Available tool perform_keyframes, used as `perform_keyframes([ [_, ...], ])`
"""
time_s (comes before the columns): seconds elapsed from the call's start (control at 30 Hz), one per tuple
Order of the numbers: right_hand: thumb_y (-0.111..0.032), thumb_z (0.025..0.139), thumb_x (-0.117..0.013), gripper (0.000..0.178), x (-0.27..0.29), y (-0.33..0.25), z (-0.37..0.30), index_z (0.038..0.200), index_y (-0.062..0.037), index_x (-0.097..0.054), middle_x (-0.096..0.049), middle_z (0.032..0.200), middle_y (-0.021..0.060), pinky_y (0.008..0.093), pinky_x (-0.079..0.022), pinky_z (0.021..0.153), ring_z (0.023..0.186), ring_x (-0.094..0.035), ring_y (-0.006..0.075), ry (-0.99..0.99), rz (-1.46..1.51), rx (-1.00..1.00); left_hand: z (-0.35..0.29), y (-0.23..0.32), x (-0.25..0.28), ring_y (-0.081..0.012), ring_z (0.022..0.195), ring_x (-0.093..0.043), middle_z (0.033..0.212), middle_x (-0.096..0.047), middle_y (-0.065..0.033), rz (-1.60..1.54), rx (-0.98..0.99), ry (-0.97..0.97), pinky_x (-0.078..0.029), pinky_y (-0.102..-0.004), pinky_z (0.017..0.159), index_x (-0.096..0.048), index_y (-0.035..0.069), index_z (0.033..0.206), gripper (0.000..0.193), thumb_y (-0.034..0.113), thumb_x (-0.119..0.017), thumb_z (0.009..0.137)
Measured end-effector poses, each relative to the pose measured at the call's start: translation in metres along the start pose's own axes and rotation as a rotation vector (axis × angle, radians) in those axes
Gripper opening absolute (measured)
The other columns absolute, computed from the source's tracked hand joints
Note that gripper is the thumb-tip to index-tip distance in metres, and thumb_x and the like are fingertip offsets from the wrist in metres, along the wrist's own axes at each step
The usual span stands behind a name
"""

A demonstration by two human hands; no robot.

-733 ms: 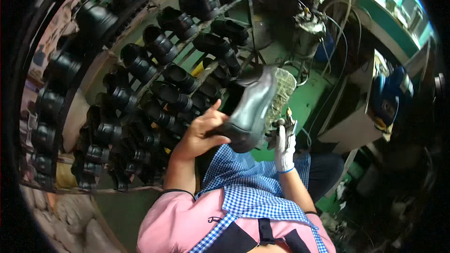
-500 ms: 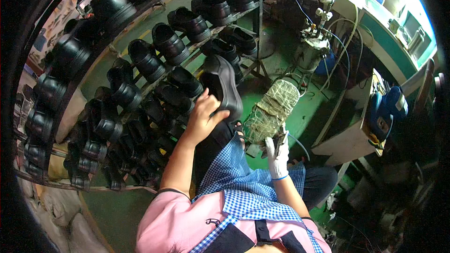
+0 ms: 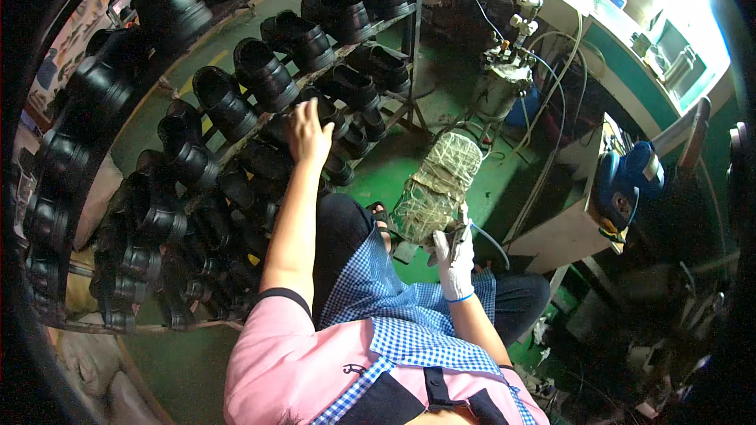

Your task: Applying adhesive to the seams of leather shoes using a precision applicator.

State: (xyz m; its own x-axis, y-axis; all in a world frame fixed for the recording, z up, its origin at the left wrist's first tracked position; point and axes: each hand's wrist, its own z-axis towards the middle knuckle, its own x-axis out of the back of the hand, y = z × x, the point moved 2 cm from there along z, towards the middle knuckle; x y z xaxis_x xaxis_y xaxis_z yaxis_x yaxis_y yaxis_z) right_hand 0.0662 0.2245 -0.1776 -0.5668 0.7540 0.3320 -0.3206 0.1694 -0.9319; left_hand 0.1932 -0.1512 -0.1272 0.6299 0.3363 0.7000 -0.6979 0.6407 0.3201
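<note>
My bare left hand [image 3: 309, 135] reaches up to the shoe rack, fingers stretched out and thumb apart. Just behind its fingers, a black shoe [image 3: 324, 114] sits among the others on the rack; whether the fingertips touch it I cannot tell. My right hand [image 3: 456, 264], in a white glove, is closed round a metal spray gun [image 3: 454, 234], mostly hidden by the fingers. A pale hose [image 3: 494, 242] curves away beside it. Right beyond that hand is a long, rounded block [image 3: 441, 181] covered in stringy, pale residue.
Rows of black shoes [image 3: 266, 75] fill the sloping rack on the left. A metal pressure tank [image 3: 502, 86] with hoses stands beyond the block. To the right are a white bench [image 3: 567, 224], a blue machine [image 3: 626, 181] and a lit table with a green side [image 3: 610, 47].
My left hand has moved up and left to the rack and let go of the black shoe it held. My right hand keeps the spray gun beside the block. The whole view has shifted slightly.
</note>
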Motion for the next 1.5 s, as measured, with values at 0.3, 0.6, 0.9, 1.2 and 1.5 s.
perform_keyframes([
  [0.3,-0.022,0.096,-0.063,0.077,-0.008,-0.015,0.005,0.161,-0.0066,-0.025,-0.041,0.154,0.0284,0.0410,-0.036,0.116,0.140,-0.045,0.0407,-0.075,0.110,-0.164,-0.010,-0.060,0.018,-0.0357,0.115,-0.064,0.107,-0.073,-0.0187,0.445,0.203,-0.437,-0.023,-0.0532,0.122,-0.065,0.006,0.110,0.050,0.042,-0.080,0.080],
  [0.6,-0.018,0.094,-0.063,0.077,-0.012,-0.010,0.007,0.161,-0.0081,-0.026,-0.058,0.135,0.0212,0.0373,-0.052,0.096,0.110,-0.065,0.0285,-0.055,0.216,-0.202,-0.034,-0.031,0.073,-0.0329,0.089,-0.064,0.098,-0.069,-0.0189,-0.620,0.408,-0.088,-0.050,-0.0414,0.081,-0.064,-0.002,0.106,0.037,0.034,-0.065,0.099],
  [0.9,-0.029,0.092,-0.065,0.063,0.008,-0.044,0.008,0.145,-0.0033,-0.042,-0.060,0.120,0.0237,0.0452,-0.050,0.095,0.108,-0.061,0.0393,-0.051,0.020,-0.098,-0.099,0.143,0.162,-0.0388,0.095,-0.056,0.088,-0.054,-0.0154,-0.630,-0.316,-0.325,-0.036,-0.0542,0.115,-0.058,-0.002,0.091,0.018,0.009,-0.071,0.090],
  [1.2,-0.027,0.096,-0.059,0.065,-0.017,-0.015,0.010,0.150,0.0003,-0.035,-0.049,0.141,0.0284,0.0436,-0.045,0.107,0.127,-0.052,0.0423,-0.134,0.067,-0.056,-0.096,0.171,0.148,-0.0417,0.105,-0.050,0.106,-0.051,-0.0204,-0.438,-0.575,-0.946,-0.037,-0.0490,0.105,-0.052,-0.004,0.104,0.019,0.010,-0.064,0.097],
  [1.5,-0.030,0.094,-0.059,0.080,-0.031,-0.006,0.018,0.160,-0.0053,-0.021,-0.044,0.152,0.0262,0.0448,-0.038,0.114,0.136,-0.047,0.0416,0.038,0.048,0.061,-0.093,0.193,0.160,-0.0387,0.089,-0.056,0.093,-0.060,-0.0192,-0.383,-0.909,-0.666,-0.046,-0.0471,0.082,-0.064,-0.001,0.098,0.023,0.022,-0.067,0.098],
])
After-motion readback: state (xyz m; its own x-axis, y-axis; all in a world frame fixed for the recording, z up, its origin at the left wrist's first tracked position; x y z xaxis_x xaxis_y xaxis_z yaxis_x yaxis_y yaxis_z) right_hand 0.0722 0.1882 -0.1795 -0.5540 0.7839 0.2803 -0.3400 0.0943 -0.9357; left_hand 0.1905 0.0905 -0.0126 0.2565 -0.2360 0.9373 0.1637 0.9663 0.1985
